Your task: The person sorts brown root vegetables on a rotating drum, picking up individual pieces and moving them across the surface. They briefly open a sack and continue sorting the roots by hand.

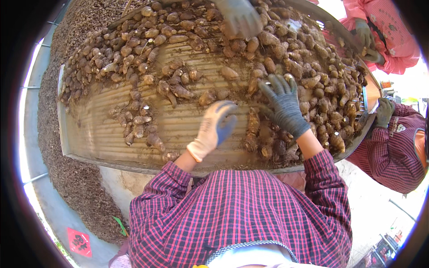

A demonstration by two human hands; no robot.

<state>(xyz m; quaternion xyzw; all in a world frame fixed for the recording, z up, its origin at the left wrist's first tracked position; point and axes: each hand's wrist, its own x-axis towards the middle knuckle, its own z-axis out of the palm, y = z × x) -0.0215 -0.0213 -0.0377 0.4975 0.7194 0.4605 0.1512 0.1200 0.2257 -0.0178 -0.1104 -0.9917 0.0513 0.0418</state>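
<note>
Brown taro-like tubers (301,63) lie heaped on the right of a ribbed sorting table (187,120), and another heap (110,57) covers its far left. My left hand (216,125), in a white and blue glove, hovers over the ribbed surface with its fingers apart and nothing visible in it. Spread over the right heap is my right hand (283,100) in a dark grey glove, its fingertips on the tubers; whether it grips one cannot be told. A long tuber (252,130) lies just left of that hand. Small clusters (177,83) rest between the heaps.
A co-worker's gloved hand (243,20) reaches over the table's far side. Two more co-workers stand at the right, one with gloved hands (367,40) beyond the edge, one with a glove (385,112) on the end frame. A large brown pile (67,181) lies along the left floor.
</note>
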